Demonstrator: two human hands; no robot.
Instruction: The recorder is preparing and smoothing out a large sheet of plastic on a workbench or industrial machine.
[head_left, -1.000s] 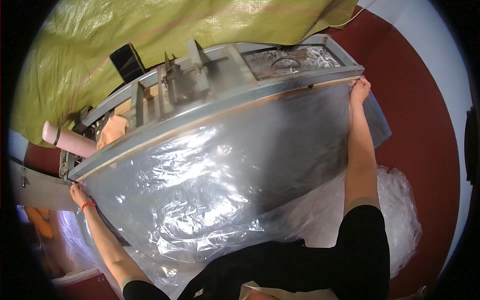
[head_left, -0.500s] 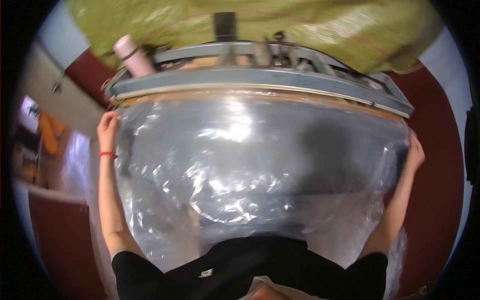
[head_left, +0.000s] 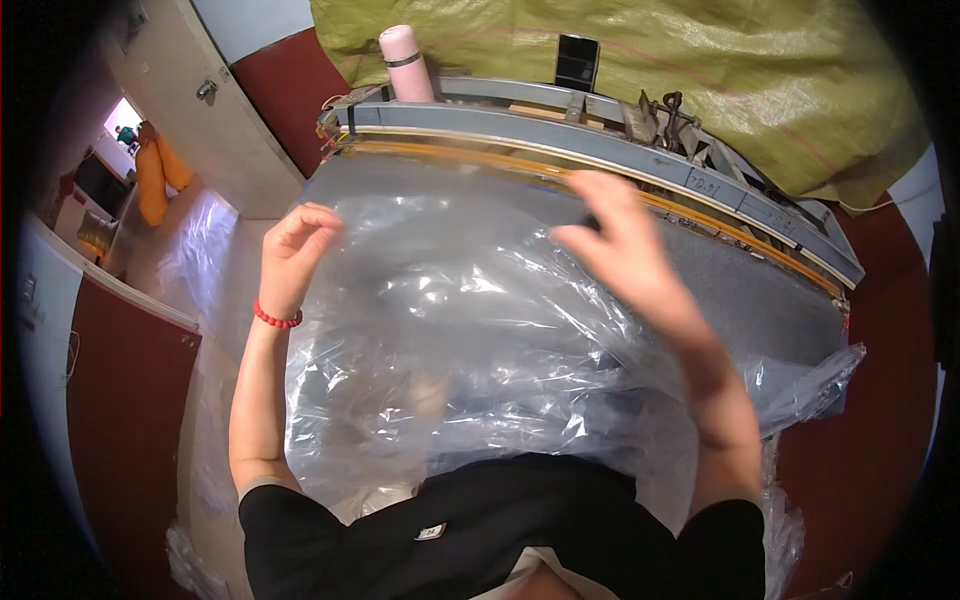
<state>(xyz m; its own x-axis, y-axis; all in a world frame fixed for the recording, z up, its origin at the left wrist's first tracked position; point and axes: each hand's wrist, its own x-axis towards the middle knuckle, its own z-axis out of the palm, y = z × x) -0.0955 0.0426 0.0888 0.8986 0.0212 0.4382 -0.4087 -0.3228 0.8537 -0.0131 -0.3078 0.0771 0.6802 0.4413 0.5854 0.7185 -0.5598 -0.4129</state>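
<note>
A clear plastic sheet (head_left: 470, 300) lies wrinkled over a dark grey flat surface (head_left: 765, 290) in front of me. My left hand (head_left: 290, 260), with a red bead bracelet (head_left: 277, 316) at the wrist, pinches at the sheet's far left edge; the exact grip is blurred. Above the middle of the far side, my right hand (head_left: 625, 245) is raised with thumb and fingers apart, slightly smeared by motion. Nothing shows in it. On the right the sheet has drawn back, baring the grey surface, and its bunched end hangs near the right corner.
A long grey metal rail (head_left: 520, 125) with an orange strip (head_left: 450, 155) bounds the far side. Behind it stand a pink bottle (head_left: 405, 65), a phone (head_left: 577, 62) and a metal clamp (head_left: 672, 115). A yellow-green woven cover (head_left: 720, 60) hangs beyond. An open door (head_left: 200, 110) is at left.
My right hand has left the sheet's right edge and moved inward to the left, opening. The sheet's right part has slid back toward me. My view has turned, so the rail now slants.
</note>
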